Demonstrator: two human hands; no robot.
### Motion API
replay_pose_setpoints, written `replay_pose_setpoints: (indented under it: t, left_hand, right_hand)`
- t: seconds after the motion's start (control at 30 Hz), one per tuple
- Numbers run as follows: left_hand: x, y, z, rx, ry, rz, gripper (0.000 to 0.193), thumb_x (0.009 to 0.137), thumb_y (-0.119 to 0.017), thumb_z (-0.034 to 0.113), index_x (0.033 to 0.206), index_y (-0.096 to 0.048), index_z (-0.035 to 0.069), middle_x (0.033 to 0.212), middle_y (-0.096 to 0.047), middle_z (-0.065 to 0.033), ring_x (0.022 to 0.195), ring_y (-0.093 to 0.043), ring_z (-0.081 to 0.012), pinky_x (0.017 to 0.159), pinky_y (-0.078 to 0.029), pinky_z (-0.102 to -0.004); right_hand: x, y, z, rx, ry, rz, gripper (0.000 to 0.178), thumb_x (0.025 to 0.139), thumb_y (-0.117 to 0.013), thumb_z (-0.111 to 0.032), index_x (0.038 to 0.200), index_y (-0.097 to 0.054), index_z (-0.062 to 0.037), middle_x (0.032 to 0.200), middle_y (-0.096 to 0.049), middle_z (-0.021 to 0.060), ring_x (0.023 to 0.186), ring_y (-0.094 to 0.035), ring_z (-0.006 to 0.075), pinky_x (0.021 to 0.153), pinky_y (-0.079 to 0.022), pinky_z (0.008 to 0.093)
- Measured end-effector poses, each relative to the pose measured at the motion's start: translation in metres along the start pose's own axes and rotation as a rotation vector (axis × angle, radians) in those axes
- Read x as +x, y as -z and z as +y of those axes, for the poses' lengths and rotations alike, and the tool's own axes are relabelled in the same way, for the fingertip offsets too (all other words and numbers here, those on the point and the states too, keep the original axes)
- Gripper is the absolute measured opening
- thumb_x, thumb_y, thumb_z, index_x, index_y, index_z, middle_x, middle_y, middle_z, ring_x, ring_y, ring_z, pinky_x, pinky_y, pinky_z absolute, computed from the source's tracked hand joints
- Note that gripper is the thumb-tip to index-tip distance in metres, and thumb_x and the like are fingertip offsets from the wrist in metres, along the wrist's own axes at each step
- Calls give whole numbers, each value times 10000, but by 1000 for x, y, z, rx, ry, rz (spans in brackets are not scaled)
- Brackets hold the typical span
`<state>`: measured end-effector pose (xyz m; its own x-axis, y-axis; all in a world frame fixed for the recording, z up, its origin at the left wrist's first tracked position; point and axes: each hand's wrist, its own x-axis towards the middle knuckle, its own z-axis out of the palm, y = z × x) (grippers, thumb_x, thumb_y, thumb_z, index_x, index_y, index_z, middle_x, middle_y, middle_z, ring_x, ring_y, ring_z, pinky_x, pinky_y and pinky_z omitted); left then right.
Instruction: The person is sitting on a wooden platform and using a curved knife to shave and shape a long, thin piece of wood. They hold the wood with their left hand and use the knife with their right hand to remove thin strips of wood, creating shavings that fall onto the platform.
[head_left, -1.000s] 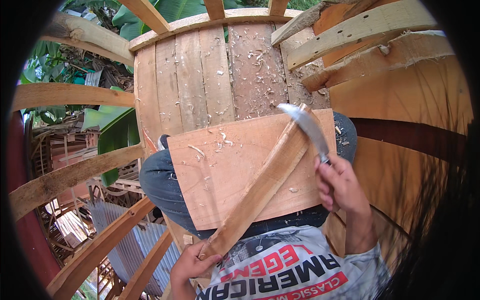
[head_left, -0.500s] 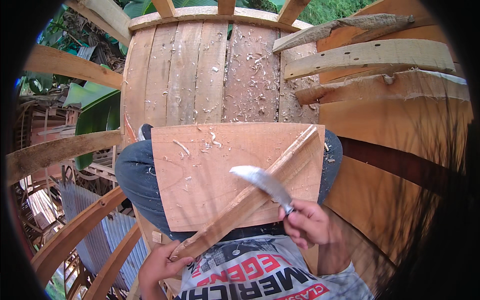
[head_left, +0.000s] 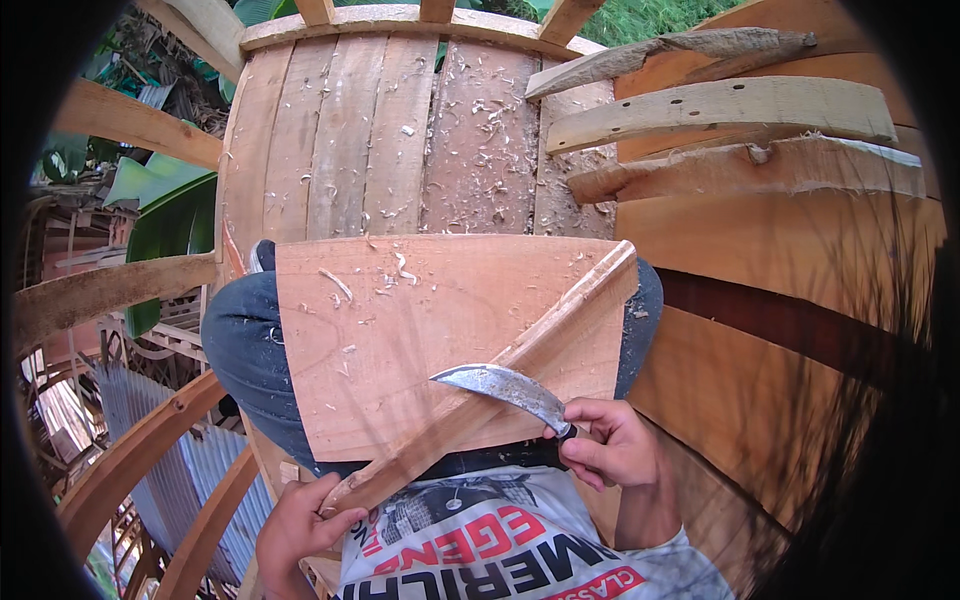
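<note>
A long wooden stick (head_left: 540,345) slants from my lap at lower left to the upper right corner of a flat wooden board (head_left: 350,290) lying across my thighs. Its upper edge is roughly pared. My left hand (head_left: 300,525) is closed around the stick's near end. In my right hand (head_left: 612,445) is a knife (head_left: 505,385) with a curved blade and dark handle. The blade lies across the stick near its middle, its tip pointing left. Whether its edge bites into the wood I cannot tell. Several curled shavings (head_left: 402,268) are scattered on the board.
Beyond the board, a plank floor (head_left: 340,130) is strewn with shavings. Rough wood pieces (head_left: 720,110) lie at the right, over broad wooden panels (head_left: 760,240). Slatted railing (head_left: 120,285) runs along the left, with corrugated metal sheets (head_left: 190,490) and a large green leaf (head_left: 175,205) outside it.
The knife has come slightly down and left along the stick, and its blade is no longer blurred. My left hand keeps its hold. The whole view has shifted a little.
</note>
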<state>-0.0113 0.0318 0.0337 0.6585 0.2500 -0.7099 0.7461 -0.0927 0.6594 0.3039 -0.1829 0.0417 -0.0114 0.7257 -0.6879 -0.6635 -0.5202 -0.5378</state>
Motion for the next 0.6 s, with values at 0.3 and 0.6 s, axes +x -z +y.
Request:
replay_pose_setpoints:
  t: [0.3, 0.6]
  left_hand:
    - [-2, -4, -7, -126, 37, -21, 353, 749, -772, 272, 933, -622, 10, 672, -613, -177, 571, -611, -328, 539, -470, -339]
    - [6, 0, 4, -86, 36, -48, 343, 747, -774, 253, 914, -619, -2, 678, -598, -193, 592, -611, -336, 554, -467, -355]
  right_hand:
    - [0, 13, 1, 179, 198, 150, 186, 930, -554, -16, 1110, -551, 29, 602, -521, -9, 426, -470, 34, 390, -346, 172]
    - [-4, 10, -7, -42, 154, 234, 183, 922, -555, -21, 1095, -568, 39, 600, -528, 23, 410, -446, 45, 368, -326, 189]
